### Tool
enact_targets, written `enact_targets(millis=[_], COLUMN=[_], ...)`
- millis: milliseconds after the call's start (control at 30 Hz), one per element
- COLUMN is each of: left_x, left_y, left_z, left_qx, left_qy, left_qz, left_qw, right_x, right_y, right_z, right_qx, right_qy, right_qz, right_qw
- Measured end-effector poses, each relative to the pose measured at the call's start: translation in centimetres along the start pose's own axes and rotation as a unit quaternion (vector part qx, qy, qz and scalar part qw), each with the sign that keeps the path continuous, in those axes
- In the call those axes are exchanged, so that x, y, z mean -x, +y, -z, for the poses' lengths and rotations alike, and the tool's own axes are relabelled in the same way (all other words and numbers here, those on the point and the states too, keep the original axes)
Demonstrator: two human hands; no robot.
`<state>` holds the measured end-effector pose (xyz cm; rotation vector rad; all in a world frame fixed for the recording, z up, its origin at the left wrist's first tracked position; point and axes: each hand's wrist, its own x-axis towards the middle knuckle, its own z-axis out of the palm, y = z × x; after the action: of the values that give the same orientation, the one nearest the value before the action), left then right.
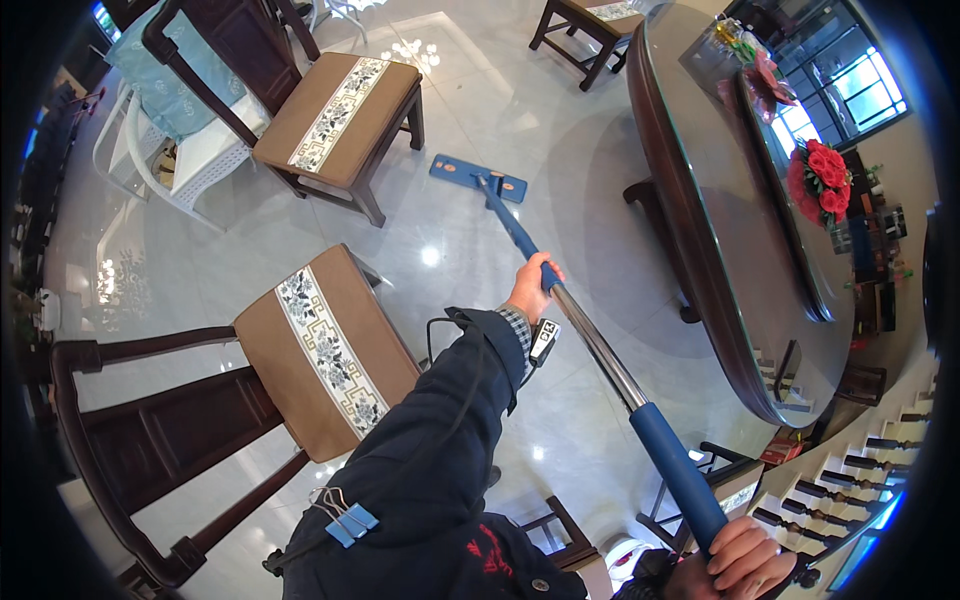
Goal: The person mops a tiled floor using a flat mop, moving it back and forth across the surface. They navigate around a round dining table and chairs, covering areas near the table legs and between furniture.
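Observation:
A flat mop slants across the view, its blue head (478, 178) lying flat on the tiled floor. My left hand (532, 285), at the end of a dark sleeve, is wrapped round the lower part of the mop's blue and silver pole (600, 345). At the lower right, my right hand (745, 558) grips the top end of the thick blue handle (680, 475). A small white device (544, 341) hangs by my left wrist, and a blue binder clip (350, 523) sits on the left sleeve.
Dark wooden chairs with brown cushions (340, 115) stand left of the mop, one (330, 350) close to my left arm. A glass-topped table (690, 200) bearing red flowers (822, 180) curves along the right. White chairs (190, 165) stand far left; a stair railing (840, 490) runs lower right.

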<state>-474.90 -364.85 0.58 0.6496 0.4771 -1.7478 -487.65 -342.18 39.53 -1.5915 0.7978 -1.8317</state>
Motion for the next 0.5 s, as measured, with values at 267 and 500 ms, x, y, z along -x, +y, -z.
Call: enact_targets(millis=[267, 500], left_x=[9.2, 17.5], left_y=[-8.8, -18.6], left_z=[4.4, 7.8], left_qx=[0.072, 0.090], left_qy=[-0.021, -0.034], left_qz=[-0.024, -0.017], left_qw=[0.997, 0.995], right_x=[2.1, 4.5], right_y=[-9.2, -18.1], right_z=[10.8, 20.9], right_qx=[0.067, 0.048], right_qy=[-0.153, -0.238], right_qz=[-0.058, -0.081], right_qw=[0.984, 0.967])
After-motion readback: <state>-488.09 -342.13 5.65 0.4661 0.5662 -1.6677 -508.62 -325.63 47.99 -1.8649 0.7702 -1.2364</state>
